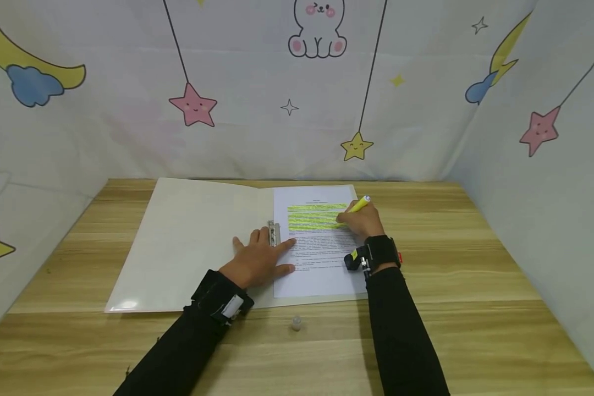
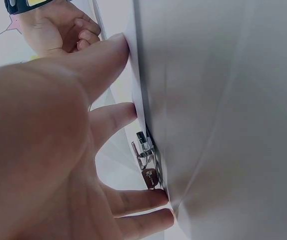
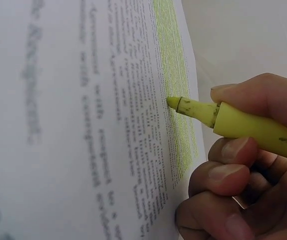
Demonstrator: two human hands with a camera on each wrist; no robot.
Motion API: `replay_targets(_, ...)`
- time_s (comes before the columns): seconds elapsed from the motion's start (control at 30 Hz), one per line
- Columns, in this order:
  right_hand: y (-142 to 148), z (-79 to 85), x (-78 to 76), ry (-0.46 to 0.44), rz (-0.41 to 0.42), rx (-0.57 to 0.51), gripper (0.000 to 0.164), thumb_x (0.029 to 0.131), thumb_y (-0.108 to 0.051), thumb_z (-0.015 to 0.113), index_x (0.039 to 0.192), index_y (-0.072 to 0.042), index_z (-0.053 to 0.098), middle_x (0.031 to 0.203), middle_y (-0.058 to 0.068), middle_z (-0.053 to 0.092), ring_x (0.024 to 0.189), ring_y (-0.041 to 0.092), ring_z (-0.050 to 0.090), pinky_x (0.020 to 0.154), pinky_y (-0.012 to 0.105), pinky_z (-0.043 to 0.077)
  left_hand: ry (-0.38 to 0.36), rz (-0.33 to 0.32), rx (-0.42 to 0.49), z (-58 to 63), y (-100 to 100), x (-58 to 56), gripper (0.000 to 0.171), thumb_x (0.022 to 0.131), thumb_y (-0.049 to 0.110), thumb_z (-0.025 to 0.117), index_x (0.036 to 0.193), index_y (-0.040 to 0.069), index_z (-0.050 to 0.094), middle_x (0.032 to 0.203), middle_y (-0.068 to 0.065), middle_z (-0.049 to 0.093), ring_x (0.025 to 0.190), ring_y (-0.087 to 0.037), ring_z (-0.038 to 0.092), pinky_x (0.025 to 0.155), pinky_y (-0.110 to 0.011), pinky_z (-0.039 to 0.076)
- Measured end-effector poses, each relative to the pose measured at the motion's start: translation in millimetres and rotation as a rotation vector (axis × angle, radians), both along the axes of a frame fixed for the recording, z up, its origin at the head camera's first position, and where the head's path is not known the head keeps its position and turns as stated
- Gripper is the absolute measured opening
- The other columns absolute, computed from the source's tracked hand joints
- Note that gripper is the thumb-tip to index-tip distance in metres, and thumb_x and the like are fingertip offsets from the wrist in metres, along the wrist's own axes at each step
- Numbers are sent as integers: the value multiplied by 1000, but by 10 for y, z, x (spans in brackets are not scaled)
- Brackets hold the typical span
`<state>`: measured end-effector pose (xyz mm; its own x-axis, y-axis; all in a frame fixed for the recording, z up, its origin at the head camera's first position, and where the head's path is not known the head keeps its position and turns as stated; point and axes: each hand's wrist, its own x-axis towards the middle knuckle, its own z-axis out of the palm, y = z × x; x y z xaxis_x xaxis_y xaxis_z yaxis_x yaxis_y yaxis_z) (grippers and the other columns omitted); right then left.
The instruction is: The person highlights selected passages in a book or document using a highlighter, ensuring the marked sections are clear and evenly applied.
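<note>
My right hand (image 1: 363, 220) pinches a yellow highlighter (image 3: 256, 131) between thumb and fingers. Its chisel tip meets the printed sheet (image 1: 322, 280) at the lower edge of a block of lines marked yellow. Plain black text fills the part below. My left hand (image 1: 258, 259) lies with spread fingers at the sheet's left edge, across the spine of an open white folder (image 1: 193, 242). Beside its fingertips is the folder's metal clip (image 2: 145, 152), seen also in the left wrist view.
A small translucent cap-like piece (image 1: 296, 323) stands on the wooden table (image 1: 475, 330) in front of the folder. White cloth (image 1: 257, 148) printed with stars, moons and clouds surrounds the table at the back and both sides.
</note>
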<state>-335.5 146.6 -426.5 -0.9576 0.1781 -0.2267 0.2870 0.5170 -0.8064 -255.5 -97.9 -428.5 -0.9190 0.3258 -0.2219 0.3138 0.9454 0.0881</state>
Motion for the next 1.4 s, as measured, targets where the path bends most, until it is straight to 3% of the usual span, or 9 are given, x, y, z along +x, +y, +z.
replay_targets(1.4, 64, 24, 2, -30, -62, -43, 25, 82, -8, 74, 78, -8, 49, 87, 7, 47, 82, 27, 49, 66, 36, 37, -5, 4, 3, 25, -2, 5, 68, 90, 62, 58, 152, 40, 36, 153, -27, 31, 139, -45, 31, 103, -81, 24)
